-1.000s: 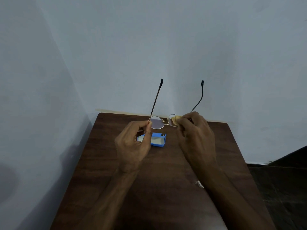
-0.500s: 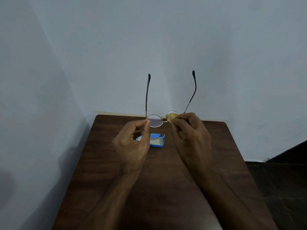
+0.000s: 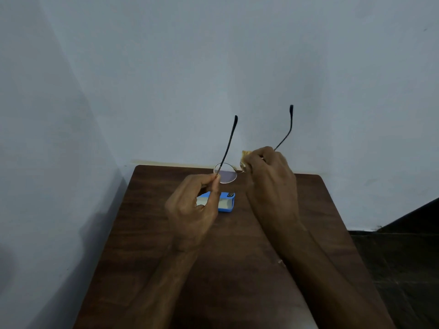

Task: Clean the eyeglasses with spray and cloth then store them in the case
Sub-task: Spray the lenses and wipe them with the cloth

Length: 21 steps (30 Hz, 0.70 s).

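Eyeglasses (image 3: 225,176) pinched at rim by left hand (image 3: 192,210), steadied; cloth (image 3: 244,157) pressed on far lens by right hand (image 3: 270,176), wiping.

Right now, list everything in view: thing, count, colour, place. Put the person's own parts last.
eyeglasses: one, thin metal round frame with dark temple tips, held above the table's far edge, temples pointing up
cloth: one, yellowish, bunched over the right lens
blue case: one, blue, on the table, partly behind the left hand
table: one, dark brown wood, in the wall corner
walls: two, pale grey-blue, behind and left
left hand: one, grip pinching the left rim
right hand: one, grip closed on the cloth
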### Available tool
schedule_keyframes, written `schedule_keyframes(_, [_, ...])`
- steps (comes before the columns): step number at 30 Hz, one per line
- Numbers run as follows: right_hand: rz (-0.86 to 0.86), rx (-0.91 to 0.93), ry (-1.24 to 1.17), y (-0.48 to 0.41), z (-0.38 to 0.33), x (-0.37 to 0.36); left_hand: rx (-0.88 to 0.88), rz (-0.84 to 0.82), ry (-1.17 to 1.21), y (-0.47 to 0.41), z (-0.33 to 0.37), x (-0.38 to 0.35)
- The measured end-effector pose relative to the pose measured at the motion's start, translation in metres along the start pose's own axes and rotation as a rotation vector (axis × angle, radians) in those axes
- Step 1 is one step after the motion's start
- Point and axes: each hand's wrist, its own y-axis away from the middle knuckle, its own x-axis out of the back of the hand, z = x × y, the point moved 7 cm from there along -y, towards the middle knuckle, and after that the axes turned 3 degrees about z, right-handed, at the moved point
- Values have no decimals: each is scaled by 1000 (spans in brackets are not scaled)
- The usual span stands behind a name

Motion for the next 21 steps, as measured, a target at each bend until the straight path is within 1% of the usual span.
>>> schedule_keyframes(3, [-26,51,-28,0,-8,-3,-44,3,-18,-1,-1,2])
schedule_keyframes(6, [-38,-4,-5,-9,5,-3,-97,-15,-16,-2,0,4])
schedule_keyframes(8, [-42,-2,-3,-14,8,-4,-141,-25,-32,-2,2,4])
schedule_keyframes(12, [-33,169,-38,-4,-15,-4,-242,-21,-76,-6,9,5])
schedule_keyframes(14, [21,195,-73,1,-15,1,-253,-17,-80,-9,11,5])
schedule_keyframes(17, [99,162,-69,8,-8,7,-170,-5,-42,-10,6,3])
schedule_keyframes(21, [98,140,-146,32,-11,2,64,49,47,-3,-7,0])
